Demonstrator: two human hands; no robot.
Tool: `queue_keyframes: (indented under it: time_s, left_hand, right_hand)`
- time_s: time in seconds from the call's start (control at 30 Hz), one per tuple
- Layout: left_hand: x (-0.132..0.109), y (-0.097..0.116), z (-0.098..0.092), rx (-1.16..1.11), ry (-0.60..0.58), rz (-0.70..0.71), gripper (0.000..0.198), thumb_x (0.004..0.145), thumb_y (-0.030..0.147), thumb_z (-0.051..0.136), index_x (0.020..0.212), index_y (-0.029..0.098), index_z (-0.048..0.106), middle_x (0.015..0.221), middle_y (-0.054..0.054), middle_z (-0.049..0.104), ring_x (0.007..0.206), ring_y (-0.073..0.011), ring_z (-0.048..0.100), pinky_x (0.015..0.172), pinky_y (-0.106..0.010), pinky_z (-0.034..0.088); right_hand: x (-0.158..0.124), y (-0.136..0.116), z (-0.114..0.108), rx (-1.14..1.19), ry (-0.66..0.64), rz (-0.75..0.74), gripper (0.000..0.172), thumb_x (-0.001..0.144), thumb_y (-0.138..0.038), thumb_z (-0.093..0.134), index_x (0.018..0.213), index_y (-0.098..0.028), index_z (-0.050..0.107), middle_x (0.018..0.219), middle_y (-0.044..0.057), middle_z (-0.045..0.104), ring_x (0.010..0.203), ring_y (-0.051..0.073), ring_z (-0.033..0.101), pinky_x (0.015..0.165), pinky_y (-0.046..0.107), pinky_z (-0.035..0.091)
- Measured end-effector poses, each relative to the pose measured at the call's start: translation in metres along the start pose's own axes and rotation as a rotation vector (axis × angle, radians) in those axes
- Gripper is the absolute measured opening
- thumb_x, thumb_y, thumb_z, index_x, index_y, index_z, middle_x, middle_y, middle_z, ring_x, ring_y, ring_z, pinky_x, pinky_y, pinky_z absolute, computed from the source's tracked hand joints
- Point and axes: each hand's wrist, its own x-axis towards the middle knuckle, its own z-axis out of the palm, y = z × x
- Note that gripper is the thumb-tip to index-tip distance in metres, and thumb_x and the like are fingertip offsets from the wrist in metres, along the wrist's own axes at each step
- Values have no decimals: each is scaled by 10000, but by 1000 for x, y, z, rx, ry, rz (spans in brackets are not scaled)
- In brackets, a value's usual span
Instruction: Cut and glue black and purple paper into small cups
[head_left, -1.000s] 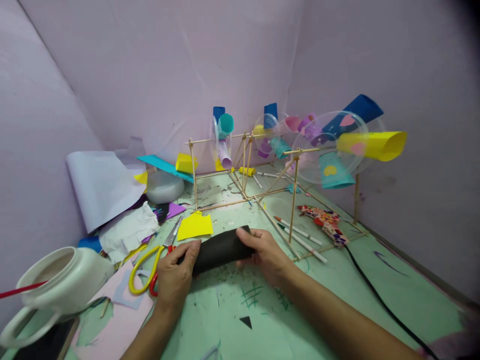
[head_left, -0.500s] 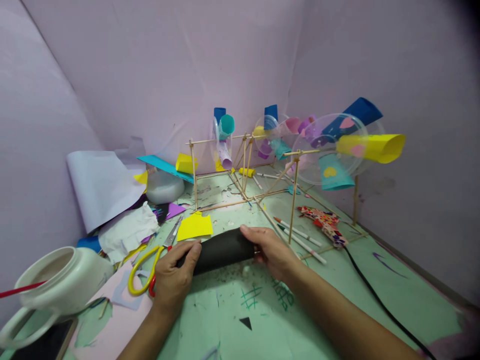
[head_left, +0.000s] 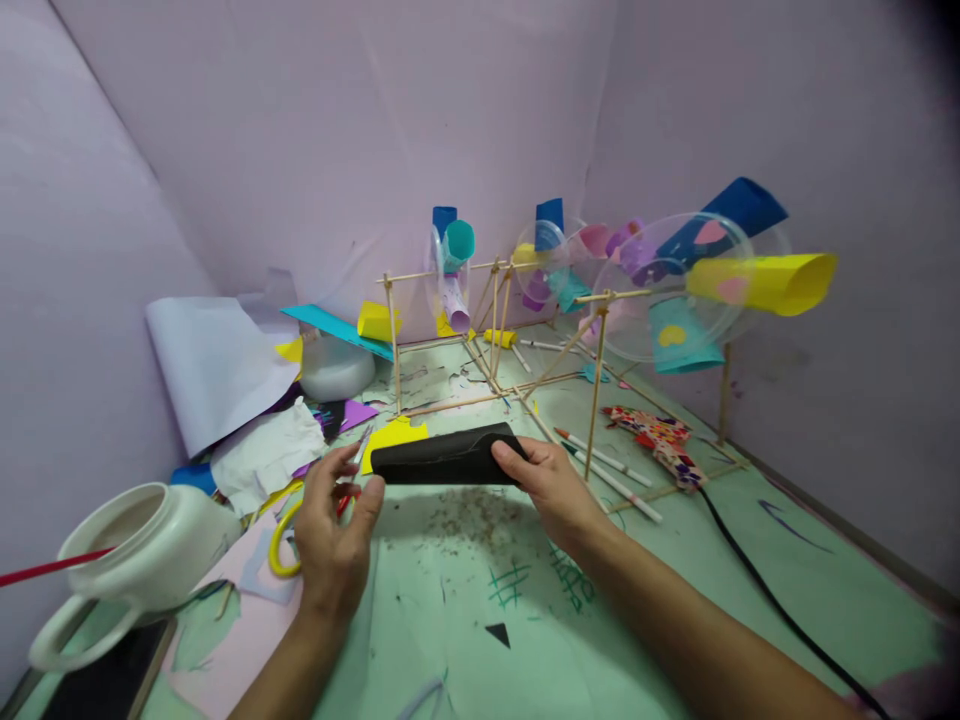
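Left of the black paper roll (head_left: 442,458) are the white ceramic pot (head_left: 161,550) and, closer, the yellow-handled scissors (head_left: 275,545); the left hand (head_left: 334,535), fingers spread wide, is at the roll's left edge, contact unclear; nearside of the roll, green tabletop (head_left: 420,610) lies mostly free; the right hand (head_left: 547,485) pinches the roll's right end; farther right lies the floral glue gun (head_left: 660,440)

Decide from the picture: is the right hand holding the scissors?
No, the right hand grips one end of the black roll, while the scissors lie partly hidden behind the left hand.
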Motion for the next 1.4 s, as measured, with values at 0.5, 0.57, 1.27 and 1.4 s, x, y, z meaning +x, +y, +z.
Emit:
queue_keyframes:
  time_s: [0.5, 0.57, 1.27, 1.4]
  left_hand:
    - [5, 6, 0, -452, -212, -533, 264, 530, 289, 748, 541, 140, 531, 409, 108, 289, 368, -15, 232, 363, -168, 152]
    - [4, 7, 0, -458, -210, -526, 312, 534, 289, 743, 489, 147, 469, 405, 104, 294, 369, -14, 247, 365, -166, 154]
    - [47, -8, -55, 990, -668, -131, 299, 599, 194, 546, 888, 199, 621, 793, -60, 679, 737, -236, 632, 576, -265, 413]
    - [35, -13, -38, 1079, -664, -118, 366, 580, 119, 486, 924, 175, 598, 840, -130, 668, 802, -309, 625, 585, -310, 400]
  right_hand:
    - [-1, 0, 4, 118, -1, 135, 253, 583, -356, 733, 709, -153, 651, 587, -33, 556, 475, 59, 410, 379, 157, 266]
    - [-1, 0, 5, 144, -4, 138, 261, 578, -365, 736, 687, -150, 636, 596, -23, 559, 480, 67, 433, 347, 150, 280]
    - [2, -5, 0, 264, 270, 2, 292, 521, -359, 771, 674, -149, 637, 686, 15, 598, 624, 129, 549, 473, 227, 521]
    - [3, -1, 1, 225, 259, -12, 316, 533, -352, 768, 749, -142, 670, 698, 30, 638, 618, 134, 570, 500, 237, 521]
